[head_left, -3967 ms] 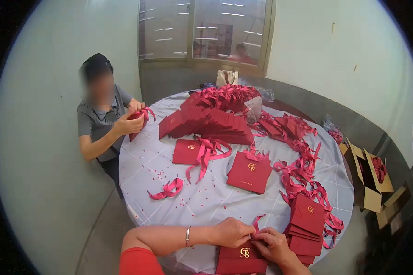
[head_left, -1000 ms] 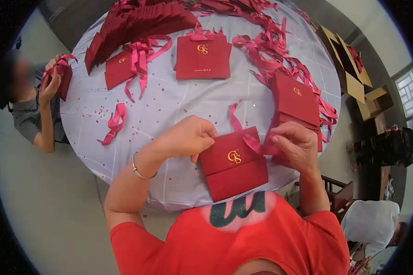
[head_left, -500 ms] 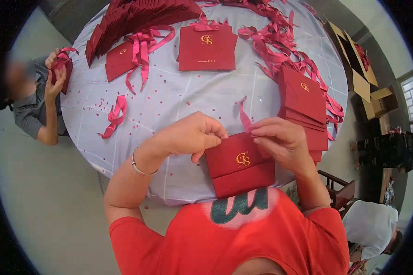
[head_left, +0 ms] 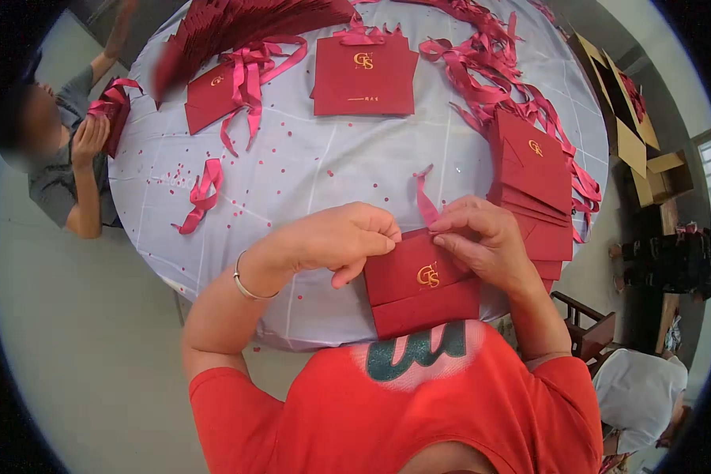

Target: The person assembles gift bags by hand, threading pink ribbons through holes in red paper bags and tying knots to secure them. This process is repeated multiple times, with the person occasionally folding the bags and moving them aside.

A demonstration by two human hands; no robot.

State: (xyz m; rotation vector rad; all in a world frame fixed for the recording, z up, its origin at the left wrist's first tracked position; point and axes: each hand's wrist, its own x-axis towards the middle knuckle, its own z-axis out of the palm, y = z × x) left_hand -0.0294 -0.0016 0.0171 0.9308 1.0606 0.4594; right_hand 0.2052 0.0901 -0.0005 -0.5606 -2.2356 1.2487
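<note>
We see both hands closed on a flat red paper bag (head_left: 420,294) with a gold logo, which lies at the near edge of the round table (head_left: 324,170), partly over the rim and just above the person's red shirt. The left hand (head_left: 346,237), with a thin bracelet (head_left: 242,281) at the wrist, pinches the bag's top edge between thumb and fingertips. The right hand (head_left: 483,243) grips the same edge from the right, its fingertips clenched on a red ribbon (head_left: 425,199) that rises from the bag's mouth and points toward the far side. Just right of that hand stands a stack of flat red bags (head_left: 534,162), and past it a tangle of loose ribbons (head_left: 490,75) runs along the right and far side of the table. One more bag (head_left: 365,77) lies flat at the far centre, another bag with a ribbon bow (head_left: 217,91) is left of it, and a fanned row of bags (head_left: 245,20) lies farther off (blurred in part). A single ribbon strip (head_left: 201,193) lies alone on the left, among small red specks scattered on the pale cloth. At the far left a co-worker's hand (head_left: 91,136) holds a bag, and open cardboard boxes (head_left: 620,118) sit on the floor at the right.
</note>
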